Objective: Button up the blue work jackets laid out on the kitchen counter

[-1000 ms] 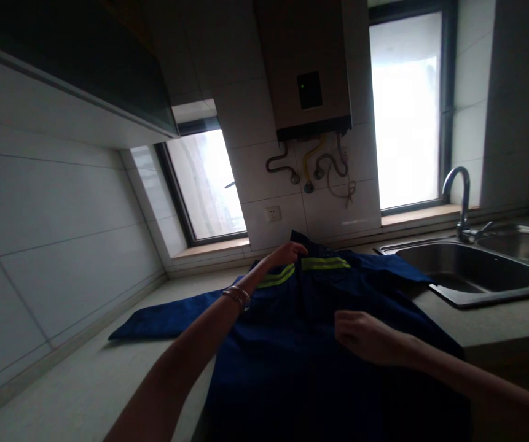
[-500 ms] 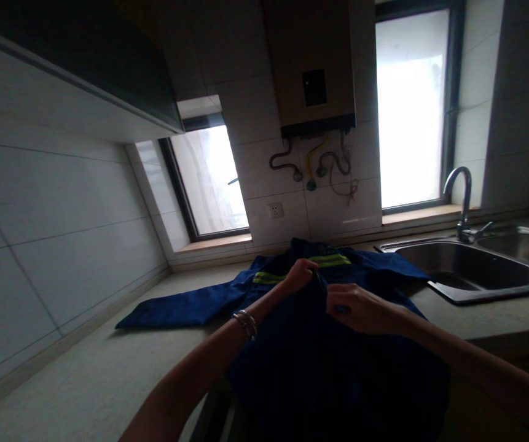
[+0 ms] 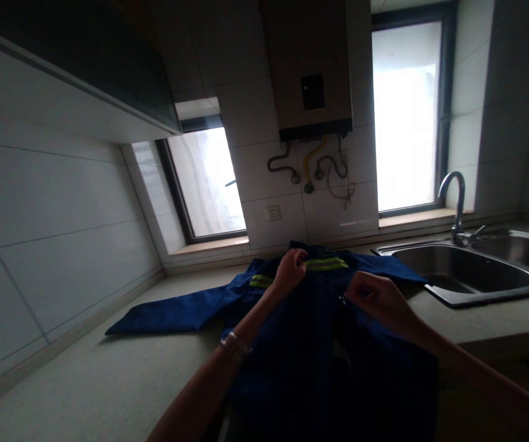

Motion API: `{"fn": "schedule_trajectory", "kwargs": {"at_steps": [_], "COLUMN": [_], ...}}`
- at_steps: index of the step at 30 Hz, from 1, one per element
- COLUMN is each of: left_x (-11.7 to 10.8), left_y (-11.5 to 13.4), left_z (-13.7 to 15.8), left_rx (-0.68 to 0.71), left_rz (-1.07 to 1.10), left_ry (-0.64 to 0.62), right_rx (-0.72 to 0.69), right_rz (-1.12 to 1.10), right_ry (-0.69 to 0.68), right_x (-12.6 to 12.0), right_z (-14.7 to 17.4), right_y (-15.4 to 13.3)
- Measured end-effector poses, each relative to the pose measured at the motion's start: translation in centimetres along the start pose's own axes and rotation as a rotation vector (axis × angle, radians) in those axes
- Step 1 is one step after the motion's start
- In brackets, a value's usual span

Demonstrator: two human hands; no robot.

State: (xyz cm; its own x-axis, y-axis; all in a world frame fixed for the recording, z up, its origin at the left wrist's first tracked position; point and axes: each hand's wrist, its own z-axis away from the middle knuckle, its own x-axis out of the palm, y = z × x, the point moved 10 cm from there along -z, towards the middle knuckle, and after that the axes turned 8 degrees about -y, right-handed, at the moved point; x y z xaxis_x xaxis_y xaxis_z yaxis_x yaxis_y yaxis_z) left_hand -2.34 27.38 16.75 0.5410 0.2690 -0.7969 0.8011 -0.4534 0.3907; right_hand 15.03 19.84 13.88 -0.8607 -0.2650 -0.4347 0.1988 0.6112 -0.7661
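Note:
A dark blue work jacket with yellow-green reflective stripes lies on the counter, its sleeves spread to both sides and its lower part hanging toward me. My left hand, a bracelet on its wrist, is closed on the jacket front by the chest stripe, just below the collar. To the right, my right hand is curled closed and grips the jacket's front edge lower down. A small shiny spot shows by its fingertips, too small to name. Dim light hides most of the jacket's lower part.
The counter runs along the tiled wall. A steel double sink with a faucet stands to the right, close to the right sleeve. A water heater hangs above, and a cabinet overhangs the left.
My right hand has moved right, away from my left hand. My left hand has shifted slightly up and left. The jacket front has parted between them, and the view has tilted slightly.

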Motion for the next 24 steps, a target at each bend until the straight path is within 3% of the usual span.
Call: {"fn": "schedule_trajectory", "kwargs": {"at_steps": [3, 5, 10, 15, 18, 24], "left_x": [0.5, 1.6, 4.1, 3.9, 4.4, 6.1], "left_y": [7.0, 9.3, 7.5, 6.1, 6.5, 6.5], "left_z": [4.1, 6.8, 8.8, 8.7, 8.8, 9.0], "left_rx": [0.250, 0.283, 0.119, 0.066, 0.089, 0.095], "left_rz": [0.125, 0.076, 0.020, 0.028, -0.031, -0.256], "left_ry": [-0.118, -0.177, -0.164, -0.068, -0.074, -0.132], "right_rx": [0.048, 0.049, -0.024, -0.243, -0.288, -0.379], "right_rz": [-0.077, -0.088, 0.076, 0.628, 0.906, 1.054], "right_ry": [0.099, 0.136, 0.161, 0.239, 0.230, 0.158], "right_x": [-1.1, -1.2, -0.5, 1.0, 2.5, 4.0], "right_z": [0.0, 0.3, 1.3, 3.2, 3.7, 4.1], "right_y": [1.7, 2.0, 1.3, -1.4, -2.3, -2.7]}}
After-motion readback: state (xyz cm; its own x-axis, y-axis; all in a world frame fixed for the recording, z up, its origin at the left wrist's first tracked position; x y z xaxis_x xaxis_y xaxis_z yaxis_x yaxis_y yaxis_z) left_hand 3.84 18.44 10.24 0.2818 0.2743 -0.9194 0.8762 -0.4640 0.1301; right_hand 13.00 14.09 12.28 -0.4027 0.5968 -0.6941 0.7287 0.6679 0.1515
